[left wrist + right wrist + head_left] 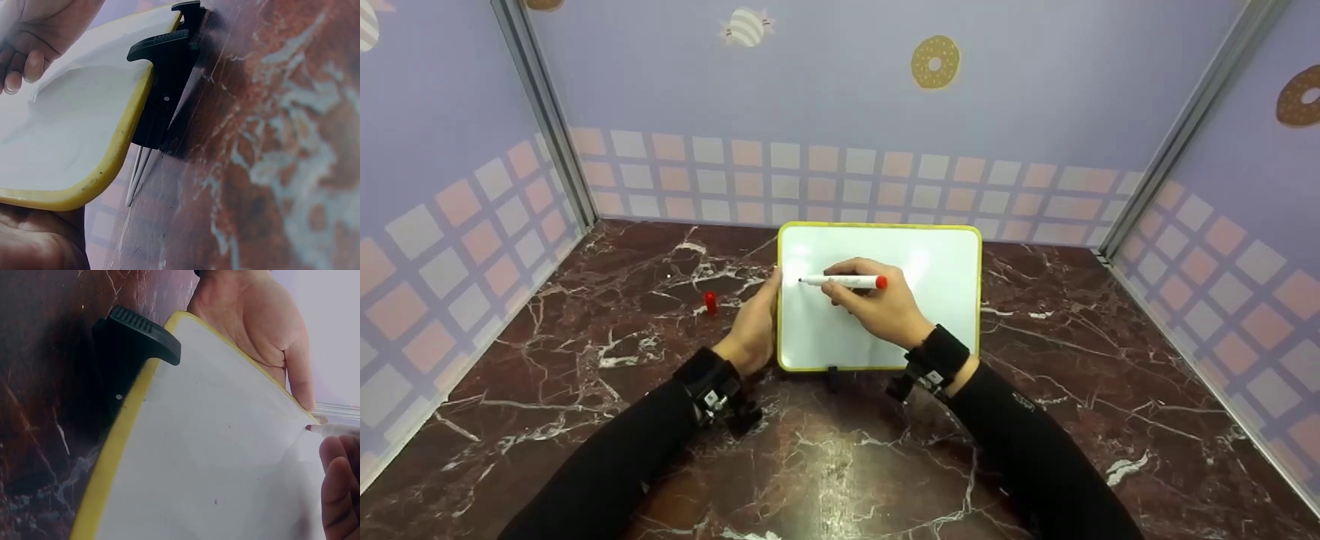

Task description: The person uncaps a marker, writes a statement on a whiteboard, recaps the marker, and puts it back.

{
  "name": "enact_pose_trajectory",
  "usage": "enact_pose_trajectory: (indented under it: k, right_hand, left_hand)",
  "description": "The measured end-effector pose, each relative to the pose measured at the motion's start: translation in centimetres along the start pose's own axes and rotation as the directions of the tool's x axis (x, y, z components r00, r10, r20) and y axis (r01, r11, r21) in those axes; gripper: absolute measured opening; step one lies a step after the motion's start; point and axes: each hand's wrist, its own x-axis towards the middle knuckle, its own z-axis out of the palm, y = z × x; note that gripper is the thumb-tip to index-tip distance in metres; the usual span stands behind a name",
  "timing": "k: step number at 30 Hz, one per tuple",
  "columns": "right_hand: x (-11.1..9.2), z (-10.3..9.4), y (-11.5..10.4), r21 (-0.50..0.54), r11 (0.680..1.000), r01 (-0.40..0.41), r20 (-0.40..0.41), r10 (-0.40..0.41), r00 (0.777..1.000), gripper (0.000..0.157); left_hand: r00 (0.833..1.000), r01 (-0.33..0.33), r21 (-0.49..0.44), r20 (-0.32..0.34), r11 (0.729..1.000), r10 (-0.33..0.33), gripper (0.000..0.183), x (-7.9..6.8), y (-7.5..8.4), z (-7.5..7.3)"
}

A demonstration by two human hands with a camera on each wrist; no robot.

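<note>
A small whiteboard (930, 322) with a yellow rim stands tilted back in a black stand (169, 84). My left hand (754, 326) grips its left edge, with the thumb along the rim and the fingers hidden behind the board. In front of the board, my right hand (877, 300) pinches a white marker (844, 281) with a red end. The marker lies nearly level, its uncapped red nib (309, 428) pointing at the board's upper left part. Whether the nib touches the surface I cannot tell. A red cap (710, 302) stands on the table left of my left hand.
The dark red marbled table (1072, 390) extends around the board. A lilac wall (840, 97) with pink and white squares rises behind it, and side walls with metal corner posts (1185, 127) close off both sides.
</note>
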Motion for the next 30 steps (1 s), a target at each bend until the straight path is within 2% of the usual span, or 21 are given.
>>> enact_pose_trajectory:
  k: [18,26,30]
  right_hand:
    - [-0.23,0.00,-0.09,-0.008,1.000,0.002,0.014,-0.002,1.000,0.019]
    - [-0.28,-0.04,-0.02,-0.026,1.000,0.009,0.027,-0.009,1.000,0.019]
    - [-0.29,-0.03,0.05,-0.023,1.000,0.013,0.027,-0.012,1.000,0.019]
  left_hand:
    - [1.000,-0.003,-0.021,-0.002,1.000,0.003,0.066,0.00,0.02,0.12]
    - [1.000,-0.003,-0.030,-0.024,1.000,0.002,0.065,0.07,0.00,0.13]
    - [1.000,0.002,-0.021,-0.010,1.000,-0.002,0.067,-0.01,0.02,0.06]
